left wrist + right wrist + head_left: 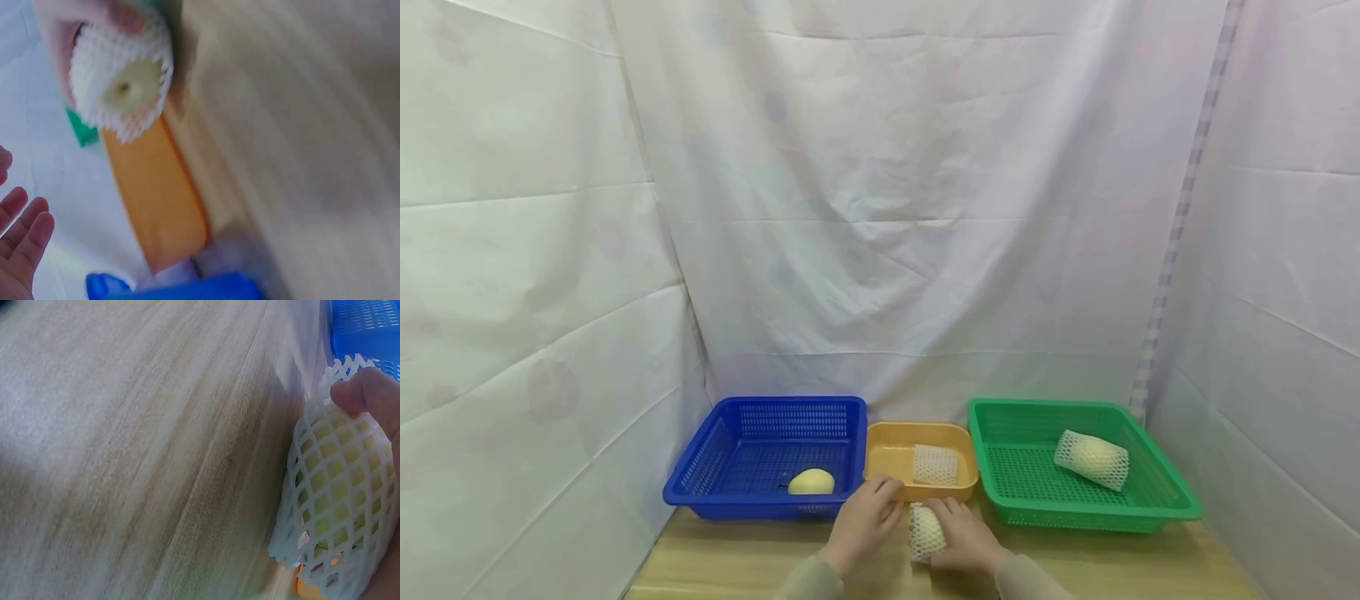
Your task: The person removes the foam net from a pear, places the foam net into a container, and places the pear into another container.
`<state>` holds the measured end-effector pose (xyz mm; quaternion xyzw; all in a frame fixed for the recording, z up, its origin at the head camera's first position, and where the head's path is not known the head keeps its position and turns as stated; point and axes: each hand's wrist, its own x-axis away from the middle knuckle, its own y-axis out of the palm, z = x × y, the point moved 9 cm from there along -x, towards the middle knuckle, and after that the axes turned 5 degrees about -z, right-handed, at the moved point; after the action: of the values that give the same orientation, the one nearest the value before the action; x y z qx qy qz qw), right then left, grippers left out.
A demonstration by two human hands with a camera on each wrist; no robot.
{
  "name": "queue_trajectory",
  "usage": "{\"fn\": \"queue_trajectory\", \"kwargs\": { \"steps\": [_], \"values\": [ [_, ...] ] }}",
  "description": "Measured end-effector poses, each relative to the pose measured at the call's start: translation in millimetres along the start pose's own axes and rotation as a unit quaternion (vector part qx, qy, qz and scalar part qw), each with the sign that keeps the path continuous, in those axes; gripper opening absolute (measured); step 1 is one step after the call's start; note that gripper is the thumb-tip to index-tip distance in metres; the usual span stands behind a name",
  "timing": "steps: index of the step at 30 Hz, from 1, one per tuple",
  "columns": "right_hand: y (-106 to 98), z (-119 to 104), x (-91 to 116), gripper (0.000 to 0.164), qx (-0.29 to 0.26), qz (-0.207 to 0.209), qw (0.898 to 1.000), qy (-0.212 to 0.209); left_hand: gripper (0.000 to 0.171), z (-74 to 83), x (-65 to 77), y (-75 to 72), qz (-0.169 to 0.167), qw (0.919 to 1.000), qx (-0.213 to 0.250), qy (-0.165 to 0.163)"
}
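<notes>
At ten o'clock, a bare pear point(812, 481) is contained in the blue basket point(756, 461). At nine, the left hand point(867, 517) is noted empty, fingers extended; no support is given by it. At twelve, a loose foam net point(935, 466) is seen in the orange tray point(889, 458). At the dial's centre, the netted pear point(928, 532) is clamped by the right hand point(964, 538), at three; its end point(144, 87) is exposed at the mouth of its sleeve point(100, 62), so slippage is judged possible if the grip is relaxed. At two, a second wrapped pear point(1092, 460), in the green basket point(1015, 468), could be bruised by a drop.
</notes>
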<state>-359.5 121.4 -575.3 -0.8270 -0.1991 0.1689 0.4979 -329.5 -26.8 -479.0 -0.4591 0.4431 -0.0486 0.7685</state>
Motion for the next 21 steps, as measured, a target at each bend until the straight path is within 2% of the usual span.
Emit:
{"fn": "queue_trajectory", "kwargs": {
  "steps": [6,10,16,21],
  "values": [
    [3,1,2,0.077,-0.010,0.005,1.000,-0.002,0.018,1.0,14.0,29.1,-0.028,0.9989,0.031,-0.022],
    [7,3,1,0.079,-0.001,0.005,1.000,0.003,0.016,-6.0,20.5,42.7,-0.062,0.9951,0.048,-0.060],
    [6,6,-1,0.080,-0.002,0.002,1.000,0.007,0.016,-17.7,22.5,58.7,-0.107,0.9855,0.068,-0.113],
    [3,6,-2,0.079,0.004,0.003,1.000,0.005,0.017,-21.1,21.6,70.3,-0.128,0.9795,0.092,-0.126]
  ]
}}
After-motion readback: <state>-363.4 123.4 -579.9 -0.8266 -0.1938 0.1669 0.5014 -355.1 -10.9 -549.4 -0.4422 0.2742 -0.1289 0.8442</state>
